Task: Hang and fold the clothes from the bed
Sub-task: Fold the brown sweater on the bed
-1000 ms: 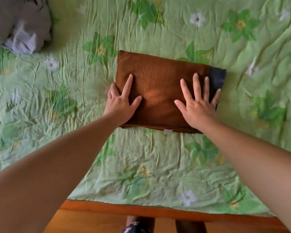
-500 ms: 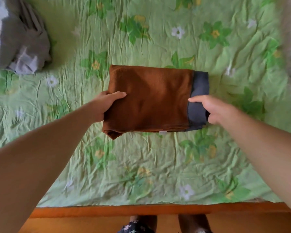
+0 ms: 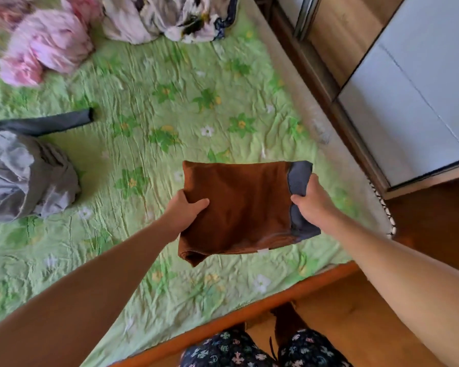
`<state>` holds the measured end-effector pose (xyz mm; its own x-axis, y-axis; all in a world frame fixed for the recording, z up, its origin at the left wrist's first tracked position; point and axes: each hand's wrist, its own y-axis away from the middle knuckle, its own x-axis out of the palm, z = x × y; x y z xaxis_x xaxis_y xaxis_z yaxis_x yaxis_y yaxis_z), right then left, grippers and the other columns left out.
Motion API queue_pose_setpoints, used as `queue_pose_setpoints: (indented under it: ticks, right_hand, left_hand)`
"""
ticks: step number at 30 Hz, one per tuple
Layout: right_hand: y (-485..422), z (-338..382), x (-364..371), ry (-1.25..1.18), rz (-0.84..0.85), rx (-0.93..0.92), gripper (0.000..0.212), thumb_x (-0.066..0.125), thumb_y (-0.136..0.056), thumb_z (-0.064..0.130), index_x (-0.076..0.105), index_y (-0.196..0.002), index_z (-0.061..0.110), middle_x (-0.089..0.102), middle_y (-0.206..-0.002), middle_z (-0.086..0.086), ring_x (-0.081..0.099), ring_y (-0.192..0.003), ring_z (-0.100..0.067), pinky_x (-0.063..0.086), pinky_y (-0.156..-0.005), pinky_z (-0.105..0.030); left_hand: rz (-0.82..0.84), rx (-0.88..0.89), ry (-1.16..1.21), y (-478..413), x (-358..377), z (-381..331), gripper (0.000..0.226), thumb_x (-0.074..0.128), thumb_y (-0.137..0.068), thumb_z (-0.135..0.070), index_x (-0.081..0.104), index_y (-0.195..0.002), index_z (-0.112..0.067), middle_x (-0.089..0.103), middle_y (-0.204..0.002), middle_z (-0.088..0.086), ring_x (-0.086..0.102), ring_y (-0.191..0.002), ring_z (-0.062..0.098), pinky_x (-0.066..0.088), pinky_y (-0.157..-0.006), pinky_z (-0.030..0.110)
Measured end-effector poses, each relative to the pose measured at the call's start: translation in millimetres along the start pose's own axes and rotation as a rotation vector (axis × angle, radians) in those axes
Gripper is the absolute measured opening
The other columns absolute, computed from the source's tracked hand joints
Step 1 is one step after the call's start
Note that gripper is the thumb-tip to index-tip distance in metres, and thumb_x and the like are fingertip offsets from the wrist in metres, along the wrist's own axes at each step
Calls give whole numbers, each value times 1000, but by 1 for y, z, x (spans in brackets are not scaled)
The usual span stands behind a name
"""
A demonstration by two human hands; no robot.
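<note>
Soft, warm daylight, bright and even. The grey clothes at the left throw a faint shadow rightward on the green sheet, so light comes from the left. The pink clothes at upper left are smeared by motion blur; the brown cloth at centre is sharper. The white wardrobe door, upper right, looks washed pale. Straight edges bow near the borders.

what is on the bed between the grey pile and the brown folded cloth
Just bare green sheet in the head view, from grey pile to brown cloth.
</note>
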<state>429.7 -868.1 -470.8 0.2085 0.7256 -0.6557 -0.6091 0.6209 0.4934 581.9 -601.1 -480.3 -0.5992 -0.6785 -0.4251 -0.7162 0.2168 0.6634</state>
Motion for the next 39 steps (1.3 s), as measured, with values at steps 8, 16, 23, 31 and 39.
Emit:
queue_pose_setpoints:
  ticks: [8, 16, 23, 31, 39]
  right_hand:
    - [121, -60, -158, 252, -45, -82, 57, 47, -103, 12, 31, -152, 38, 70, -87, -14, 63, -63, -24, 42, -51, -39]
    - [223, -197, -290, 156, -25, 146, 54, 66, -94, 25, 49, -145, 22, 53, -146, -8, 53, -128, -29, 46, -97, -33]
    - [290, -300, -391, 196, -53, 245, 76, 74, -86, 25, 36, -151, 22, 48, -146, -12, 52, -125, -33, 47, -91, -34]
    - [260, -314, -459, 355, -71, 105, 62, 65, -88, 18, 41, -145, 14, 61, -125, -14, 62, -104, -30, 54, -85, -37]
    - [144, -270, -508, 517, -67, -70, 56, 60, -91, 14, 38, -142, 10, 56, -81, -7, 61, -74, -23, 51, -65, -37]
  left_hand:
    - [275, 504, -365, 110, 79, -108, 60, 66, -93, -28, 37, -142, -45, 63, -126, 5, 65, -103, 22, 52, -92, 34]
    - [554, 589, -692, 218, 233, -186, 76, 80, -80, -35, 38, -143, -42, 59, -123, 4, 64, -101, 21, 55, -93, 35]
    - [577, 746, -901, 308, 370, -240, 87, 82, -76, -39, 34, -148, -39, 55, -132, 8, 60, -109, 28, 55, -96, 41]
    - [393, 802, -1096, 323, 407, -304, 91, 77, -75, -45, 29, -151, -37, 55, -135, 9, 61, -106, 27, 60, -84, 39]
    - [295, 750, -1031, 255, 409, -381, 90, 76, -77, -39, 29, -153, -33, 57, -134, 11, 61, -111, 30, 58, -87, 39]
